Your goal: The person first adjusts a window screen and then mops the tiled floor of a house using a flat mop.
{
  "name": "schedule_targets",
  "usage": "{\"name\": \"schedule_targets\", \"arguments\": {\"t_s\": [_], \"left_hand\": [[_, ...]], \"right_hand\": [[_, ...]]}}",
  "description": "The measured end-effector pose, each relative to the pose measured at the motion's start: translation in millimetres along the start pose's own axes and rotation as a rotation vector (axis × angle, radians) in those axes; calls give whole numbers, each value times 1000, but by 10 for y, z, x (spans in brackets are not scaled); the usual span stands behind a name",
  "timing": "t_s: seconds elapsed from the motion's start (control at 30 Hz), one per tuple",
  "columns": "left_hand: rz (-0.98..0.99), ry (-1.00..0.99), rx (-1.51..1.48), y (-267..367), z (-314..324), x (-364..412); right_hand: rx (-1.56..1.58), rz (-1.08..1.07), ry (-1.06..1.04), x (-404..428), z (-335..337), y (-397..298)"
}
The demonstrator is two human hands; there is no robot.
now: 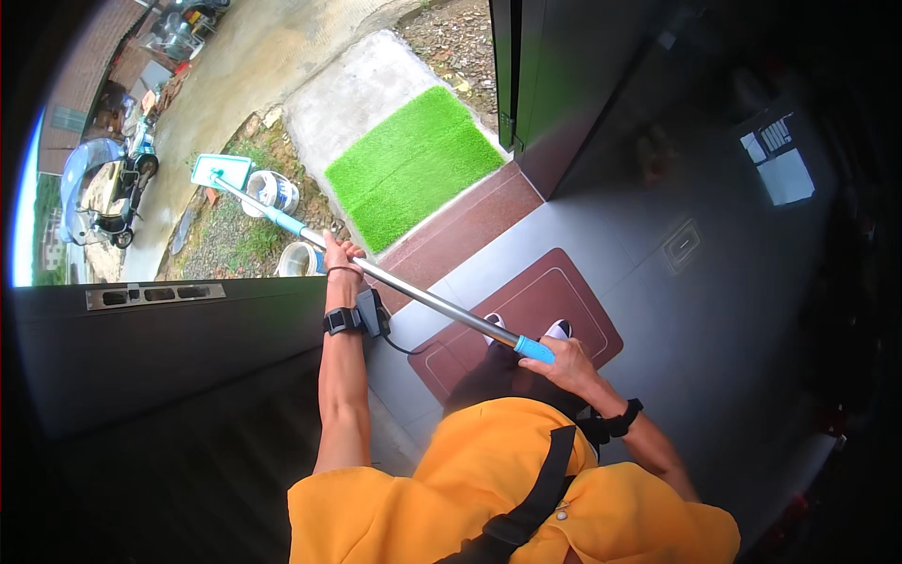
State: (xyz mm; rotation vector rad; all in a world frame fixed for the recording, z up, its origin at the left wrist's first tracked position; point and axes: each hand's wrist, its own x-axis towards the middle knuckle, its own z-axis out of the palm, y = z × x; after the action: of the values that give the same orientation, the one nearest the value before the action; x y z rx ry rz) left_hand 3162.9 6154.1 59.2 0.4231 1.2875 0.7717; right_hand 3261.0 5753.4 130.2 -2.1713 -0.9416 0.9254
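Observation:
A long-handled flat cleaning tool, perhaps a mop, with a metal pole (430, 299) runs slantwise across the doorway. My left hand (342, 252) grips the pole near its middle, just behind a light blue collar. At the near end, my right hand (569, 363) is closed around the blue grip (534, 350). The tool's pale teal rectangular head (221, 170) is held outdoors, with its plate side facing me. In the picture it shows beside a white bucket (271, 194); whether the two touch I cannot tell.
A green artificial grass mat (416, 169) lies on concrete past the reddish threshold (458, 229). I stand on a brown doormat (521, 317). Dark door leaves flank me at left (176, 317) and right (564, 84). A second bucket (301, 260) and a scooter (113, 190) stand outside.

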Motion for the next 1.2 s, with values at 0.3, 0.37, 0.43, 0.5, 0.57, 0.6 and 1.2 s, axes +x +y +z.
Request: {"name": "schedule_targets", "arguments": {"t_s": [0.3, 0.37, 0.43, 0.5, 0.57, 0.6, 1.2], "left_hand": [[-100, -113, -62, -330, -207, -152], [-122, -103, -76, -363, -228, -173], [-144, -96, -96, -370, -206, -241], [-116, -130, -114, -377, -176, -348], [-106, -235, -140, -316, -104, -647], [-73, -293, -129, -294, -90, -826], [-307, -420, 36, -797, -222, -1033]], "right_hand": [[-125, -6, 58, -162, 37, 359], [-181, -34, 99, -213, 58, 390], [-194, -22, 98, -240, 53, 416], [-205, -14, 95, -272, 11, 435], [-139, 36, 71, -326, -58, 487], [-139, 29, 70, -378, -87, 529], [-70, 250, -27, -910, -98, 1121]]}}
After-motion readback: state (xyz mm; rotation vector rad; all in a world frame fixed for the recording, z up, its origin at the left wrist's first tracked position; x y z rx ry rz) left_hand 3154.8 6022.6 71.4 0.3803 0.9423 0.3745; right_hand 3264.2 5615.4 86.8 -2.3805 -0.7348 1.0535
